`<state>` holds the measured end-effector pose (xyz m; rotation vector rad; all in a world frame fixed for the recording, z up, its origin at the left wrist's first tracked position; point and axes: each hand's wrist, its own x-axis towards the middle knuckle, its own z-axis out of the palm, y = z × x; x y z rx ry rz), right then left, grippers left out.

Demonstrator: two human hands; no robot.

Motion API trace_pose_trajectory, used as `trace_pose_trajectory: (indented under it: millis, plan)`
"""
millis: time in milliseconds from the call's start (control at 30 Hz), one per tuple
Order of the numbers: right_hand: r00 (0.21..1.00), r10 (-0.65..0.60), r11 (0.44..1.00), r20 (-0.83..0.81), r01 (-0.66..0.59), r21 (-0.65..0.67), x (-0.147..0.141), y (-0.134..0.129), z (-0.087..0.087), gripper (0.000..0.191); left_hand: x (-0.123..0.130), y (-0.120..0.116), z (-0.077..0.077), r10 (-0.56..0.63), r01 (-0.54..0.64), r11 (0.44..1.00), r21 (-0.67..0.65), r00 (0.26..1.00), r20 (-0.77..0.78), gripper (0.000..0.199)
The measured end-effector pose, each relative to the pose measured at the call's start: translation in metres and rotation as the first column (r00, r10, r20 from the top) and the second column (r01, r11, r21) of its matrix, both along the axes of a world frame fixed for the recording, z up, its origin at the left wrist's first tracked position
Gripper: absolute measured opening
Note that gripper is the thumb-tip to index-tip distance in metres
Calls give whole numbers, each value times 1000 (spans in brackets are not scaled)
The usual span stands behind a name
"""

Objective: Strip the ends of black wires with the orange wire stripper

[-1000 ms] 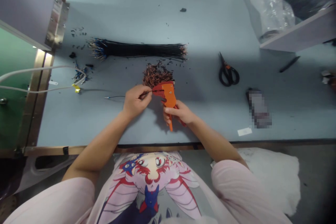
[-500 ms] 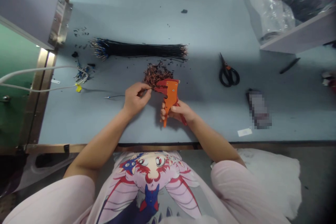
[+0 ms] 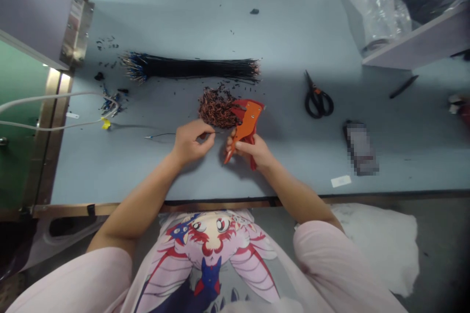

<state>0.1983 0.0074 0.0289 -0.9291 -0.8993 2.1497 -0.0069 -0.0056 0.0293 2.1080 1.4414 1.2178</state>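
Note:
My left hand [image 3: 194, 143] pinches a thin black wire [image 3: 163, 134]. One end with a blue-and-metal terminal sticks out to the left, and the short other end points right past my fingertips. My right hand [image 3: 253, 150] is wrapped round the handles of an orange and red wire stripper [image 3: 248, 120], its red jaws up and to the left, apart from the wire. Beneath and beside the jaws lies a heap of copper-and-black wire scraps [image 3: 216, 107]. Behind the heap, a bundle of black wires [image 3: 191, 68] lies sideways, blue terminals on the left and bare copper on the right.
Black-handled scissors [image 3: 318, 100] and a phone [image 3: 360, 147] lie to the right, with a white label [image 3: 341, 181] near the front edge. A white cable [image 3: 55, 95] loops in from the left over a small pile of terminals [image 3: 109, 103]. Plastic bags [image 3: 382, 5] sit at the back right.
The wire stripper has come away from the wire end, moving right and tilting clockwise. My left hand stays almost in place, still pinching the wire. The view has shifted slightly.

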Motion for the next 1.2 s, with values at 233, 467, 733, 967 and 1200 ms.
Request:
trace_pose_trajectory:
  millis: [233, 467, 733, 967, 1200]
  plan:
    - [981, -119, 980, 154, 91, 175, -3, -3, 6, 37, 13, -11, -1, -206, 205, 978, -24, 976, -76, 8]
    - [992, -52, 993, 115, 39, 114, -4, -4, 10, 34, 16, -12, 0, -192, 190, 981, -36, 980, -55, 10]
    - [989, -133, 991, 58, 131, 28, -3, 1, 6, 32, -7, -2, 9, 39, -41, 998, 39, 998, 57, 9]
    - [972, -222, 975, 79, 220, 33, 4, 13, 8, 36, -18, 10, 1, 339, -331, 940, -79, 927, 159, 7]
    - [970, -239, 958, 53, 226, 174, 6, 12, 13, 52, 0, 2, -7, 78, -79, 997, -10, 992, -103, 6]
